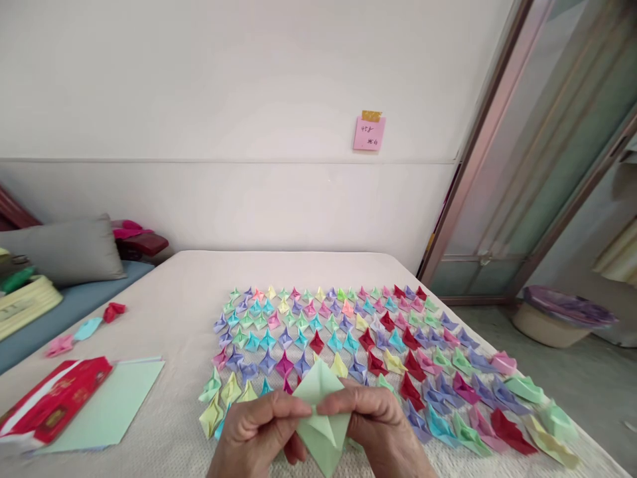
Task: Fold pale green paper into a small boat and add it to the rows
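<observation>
Here | hands (pixel 263 425) pinch green paper (pixel 326 435) | purple-lined bin (pixel 545 325) | basket (pixel 30 307): green item (pixel 18 280)

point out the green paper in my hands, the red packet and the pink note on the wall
Green paper (pixel 322 435), head view: its lower half.
Red packet (pixel 72 396), head view: its red surface.
Pink note (pixel 369 135), head view: middle of its face.

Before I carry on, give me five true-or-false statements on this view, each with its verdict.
1. The left hand and right hand both hold a pale green folded paper. True.
2. A red packet lies partly over a pale green sheet. True.
3. The packet is right of the hands. False: it is to their left.
4. Only one colour shows in the rows. False: the folded pieces include red, purple and yellow.
5. A pink note is taped to the wall. True.
</observation>
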Demonstrator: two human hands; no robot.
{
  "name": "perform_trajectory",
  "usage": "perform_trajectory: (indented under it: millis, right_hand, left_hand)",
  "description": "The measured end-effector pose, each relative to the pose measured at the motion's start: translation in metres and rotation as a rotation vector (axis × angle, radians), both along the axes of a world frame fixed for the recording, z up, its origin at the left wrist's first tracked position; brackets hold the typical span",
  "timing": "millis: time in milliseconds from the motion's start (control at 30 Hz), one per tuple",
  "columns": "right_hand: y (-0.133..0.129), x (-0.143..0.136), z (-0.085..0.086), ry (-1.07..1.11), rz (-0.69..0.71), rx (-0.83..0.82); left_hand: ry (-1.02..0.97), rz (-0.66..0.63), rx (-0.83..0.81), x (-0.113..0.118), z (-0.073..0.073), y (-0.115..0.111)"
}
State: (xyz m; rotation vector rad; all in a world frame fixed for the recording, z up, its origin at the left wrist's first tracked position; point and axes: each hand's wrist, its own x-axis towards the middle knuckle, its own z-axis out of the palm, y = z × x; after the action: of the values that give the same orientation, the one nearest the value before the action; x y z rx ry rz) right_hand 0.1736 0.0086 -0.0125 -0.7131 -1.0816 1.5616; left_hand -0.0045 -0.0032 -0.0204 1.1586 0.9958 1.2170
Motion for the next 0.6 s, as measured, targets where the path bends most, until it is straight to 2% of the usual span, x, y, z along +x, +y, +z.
perform_trajectory:
  millis: [167,333,533,600]
  right_hand:
    - [-0.005,0.005,0.011,-0.101,0.053,0.015]
    - [-0.006,0.004,0.021,-0.156,0.092,0.034]
    - [-0.002,0.005,0.015,-0.182,0.120,0.057]
    - [-0.001,0.007,0.014,-0.176,0.116,0.062]
  left_hand:
    - [-0.095,-0.044,0.009,-0.004,-0.007,0.002]
    - [-0.049,-0.058,-0.014,-0.004,-0.005,0.002]
    - [-0.033,-0.016,0.029,-0.004,-0.005,0.002]
    - [-0.009,-0.047,0.053,-0.005,-0.007,0.003]
